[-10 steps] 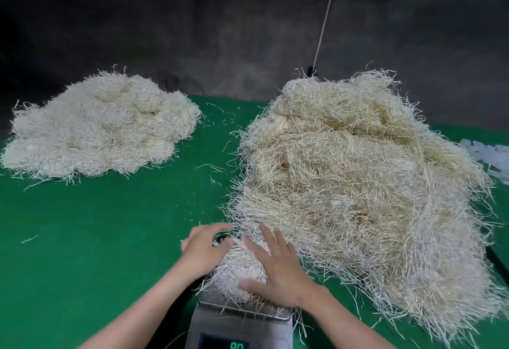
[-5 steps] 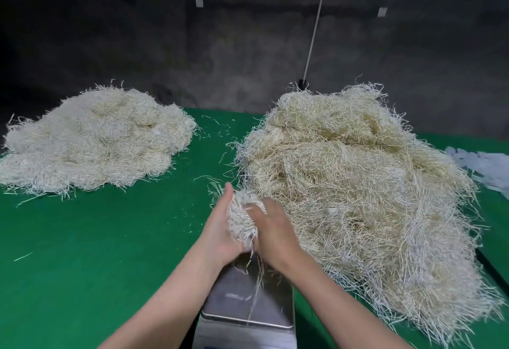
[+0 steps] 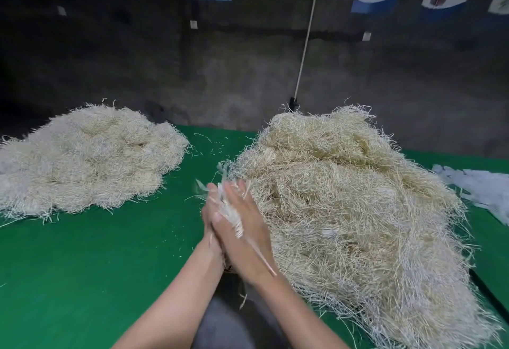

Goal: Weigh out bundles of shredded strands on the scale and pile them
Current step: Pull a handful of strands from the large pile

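A small whitish bundle of strands [image 3: 230, 214] is squeezed between my two palms, its ends sticking out past the fingertips and toward the wrists. My right hand [image 3: 243, 231] lies on the near side with straight fingers; my left hand [image 3: 208, 212] presses from the other side and is mostly hidden. Both are raised just left of the big loose heap of strands [image 3: 349, 200]. The flatter, paler pile of bundles [image 3: 82, 155] lies at the far left. The grey scale [image 3: 228, 318] is a blurred shape under my forearms, its display out of view.
Green cloth covers the table [image 3: 96, 260], with stray strands scattered between the two heaps. White shredded sheets [image 3: 482, 186] lie at the right edge. A dark wall with posters and a white cord [image 3: 305, 31] stands close behind the table.
My hands lifted the bundle off the scale pan and carried it forward and up. They went from gripping it to pressing it flat between the palms. The view has tilted upward.
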A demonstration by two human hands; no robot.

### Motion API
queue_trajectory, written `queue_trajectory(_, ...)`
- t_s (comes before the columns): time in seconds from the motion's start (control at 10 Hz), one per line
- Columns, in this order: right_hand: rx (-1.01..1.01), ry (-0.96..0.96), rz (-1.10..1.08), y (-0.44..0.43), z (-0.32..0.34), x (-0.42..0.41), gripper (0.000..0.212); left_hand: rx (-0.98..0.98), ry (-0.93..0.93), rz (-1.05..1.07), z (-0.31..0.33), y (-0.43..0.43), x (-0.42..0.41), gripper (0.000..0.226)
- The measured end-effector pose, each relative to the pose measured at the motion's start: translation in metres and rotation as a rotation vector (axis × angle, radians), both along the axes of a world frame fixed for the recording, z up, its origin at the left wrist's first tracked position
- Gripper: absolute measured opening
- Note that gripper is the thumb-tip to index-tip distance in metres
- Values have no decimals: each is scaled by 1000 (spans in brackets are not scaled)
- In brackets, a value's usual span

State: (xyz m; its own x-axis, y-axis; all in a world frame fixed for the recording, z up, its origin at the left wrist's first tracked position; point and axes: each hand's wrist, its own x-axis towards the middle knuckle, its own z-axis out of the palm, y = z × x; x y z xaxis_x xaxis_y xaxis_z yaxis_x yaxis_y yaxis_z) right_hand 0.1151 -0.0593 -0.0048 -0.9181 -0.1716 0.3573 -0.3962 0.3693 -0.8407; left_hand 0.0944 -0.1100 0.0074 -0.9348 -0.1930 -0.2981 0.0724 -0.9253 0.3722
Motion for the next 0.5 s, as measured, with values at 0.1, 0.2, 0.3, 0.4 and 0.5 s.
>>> queue_trajectory(0.1,-83,-32,-25,3,5,-10,41,-599,-82,-257,-6,-6,-1,21)
queue_trajectory(0.2,-288,-182,-37,5,0,-15,17,-706,-52,-105,-11,-7,-11,36)
queue_trajectory(0.3,-276,-28,-123,-8,-16,-9,12,-691,72,-92,-19,-11,-22,56)
queue_trajectory(0.4,-348,-11,-207,-7,-14,-20,21,-583,147,-220,-33,-16,-27,71)
queue_trajectory(0.5,-749,-286,-223,0,4,-38,23,-474,134,-403,-50,-12,-23,73)
